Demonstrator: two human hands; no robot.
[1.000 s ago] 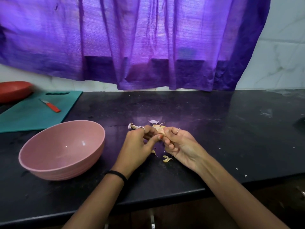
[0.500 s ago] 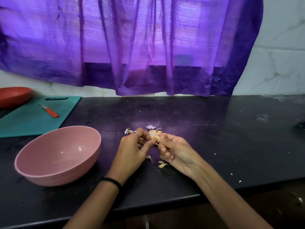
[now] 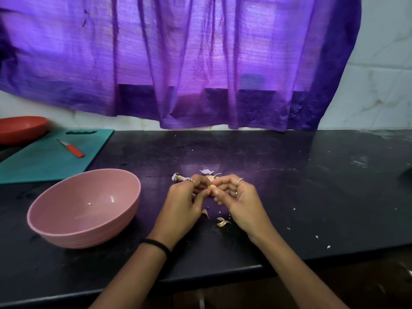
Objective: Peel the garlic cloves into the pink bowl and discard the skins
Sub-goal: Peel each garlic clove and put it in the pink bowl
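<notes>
Tabletop (image 3: 289,175), dark and speckled, carries everything, and the hands have stayed at its middle over the last second while the view drifted. Left of the grip, the pink bowl (image 3: 84,208) sits upright and looks empty, so no peeled clove has gone in yet. Beyond the bowl lie a teal cutting board (image 3: 44,159) and a red-handled knife (image 3: 71,149). The left hand (image 3: 182,204) and right hand (image 3: 240,201) meet fingertip to fingertip, both pinched on one garlic clove (image 3: 211,186), now seen paler between them than half a second ago; I judge its skin is coming away. Loose skins (image 3: 223,222) lie just below the grip, with more scraps just beyond it, all awaiting discard.
</notes>
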